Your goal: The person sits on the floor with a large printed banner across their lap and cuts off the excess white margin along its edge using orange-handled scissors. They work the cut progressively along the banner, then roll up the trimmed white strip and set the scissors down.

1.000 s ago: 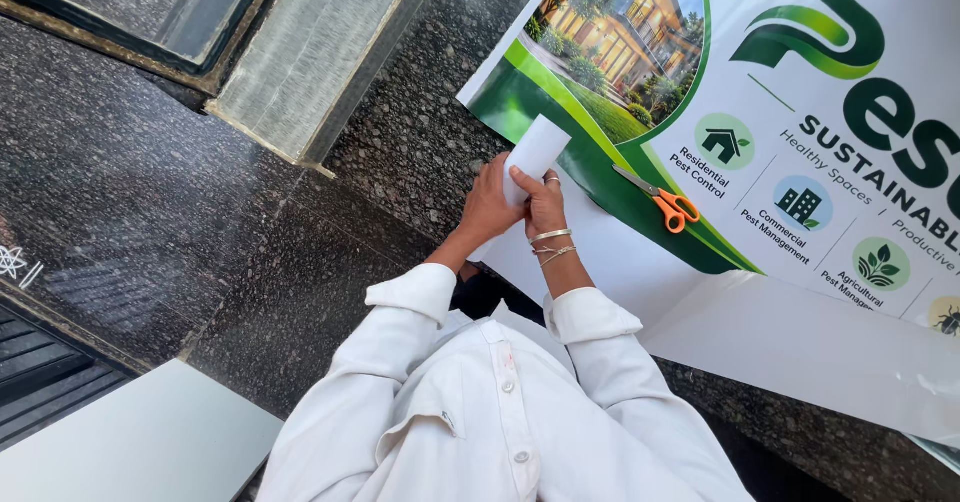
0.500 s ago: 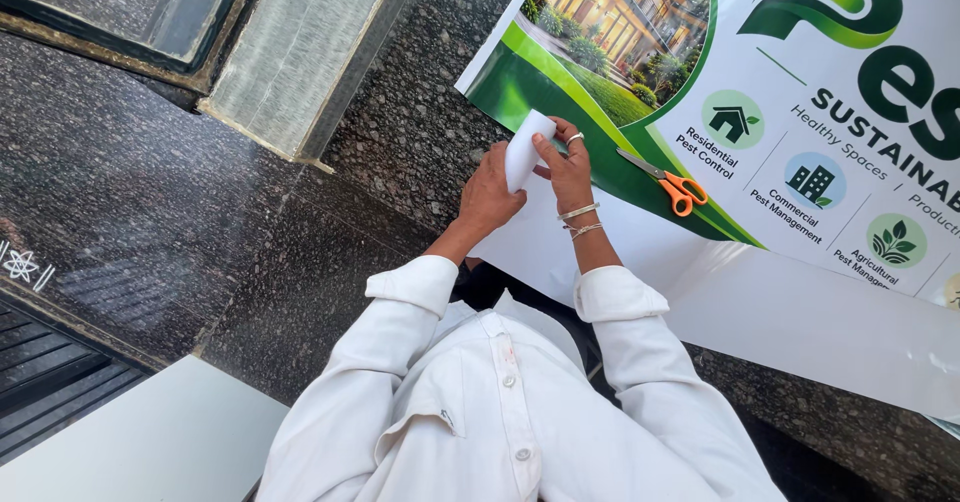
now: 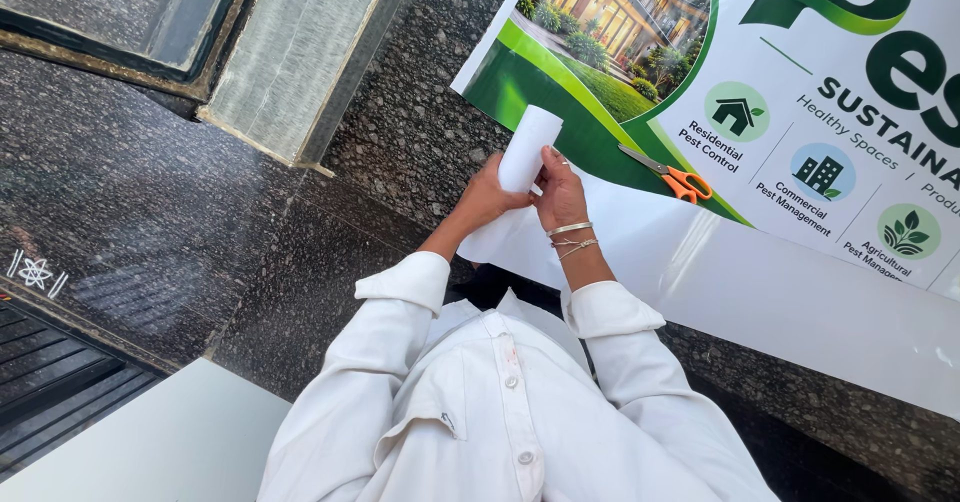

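Both hands on a white roll, held above the near-left corner of a printed banner.

I see my left hand (image 3: 487,197) wrapped around the lower end of the white roll (image 3: 529,149), its grip clenched on it; my right hand (image 3: 560,190) clasps the same roll from the right, fingers curled on it, bracelets at the wrist. The roll tilts upward, away from me. The banner (image 3: 760,262) lies flat on the dark speckled stone floor (image 3: 400,132), stretching right. Orange-handled scissors (image 3: 668,172) rest on the banner, near the right hand but apart from it. White sleeves fill the near foreground.
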Action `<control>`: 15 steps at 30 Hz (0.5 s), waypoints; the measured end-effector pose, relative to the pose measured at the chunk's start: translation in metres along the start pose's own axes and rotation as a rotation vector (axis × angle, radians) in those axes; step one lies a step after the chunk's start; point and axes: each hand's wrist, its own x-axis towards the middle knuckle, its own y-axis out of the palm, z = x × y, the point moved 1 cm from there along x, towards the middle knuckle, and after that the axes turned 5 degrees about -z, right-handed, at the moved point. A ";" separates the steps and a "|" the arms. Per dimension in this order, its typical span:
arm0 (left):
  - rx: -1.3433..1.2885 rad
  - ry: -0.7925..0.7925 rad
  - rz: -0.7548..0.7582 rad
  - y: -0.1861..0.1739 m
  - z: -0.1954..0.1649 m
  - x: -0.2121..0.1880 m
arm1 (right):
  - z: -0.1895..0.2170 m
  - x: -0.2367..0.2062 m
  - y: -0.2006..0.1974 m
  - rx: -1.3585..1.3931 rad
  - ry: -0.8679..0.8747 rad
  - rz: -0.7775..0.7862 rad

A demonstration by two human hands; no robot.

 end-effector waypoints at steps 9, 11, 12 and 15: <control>-0.137 0.043 0.001 0.003 0.002 0.002 | 0.003 0.004 0.000 -0.077 -0.055 0.065; -0.007 0.033 -0.054 0.003 0.005 0.001 | 0.003 0.001 0.000 -0.155 -0.028 0.046; 0.059 0.027 -0.080 0.006 0.005 -0.001 | 0.001 0.000 0.000 -0.241 -0.054 -0.021; 0.260 0.160 -0.312 0.020 0.005 -0.012 | 0.000 0.003 0.007 -0.359 -0.205 -0.126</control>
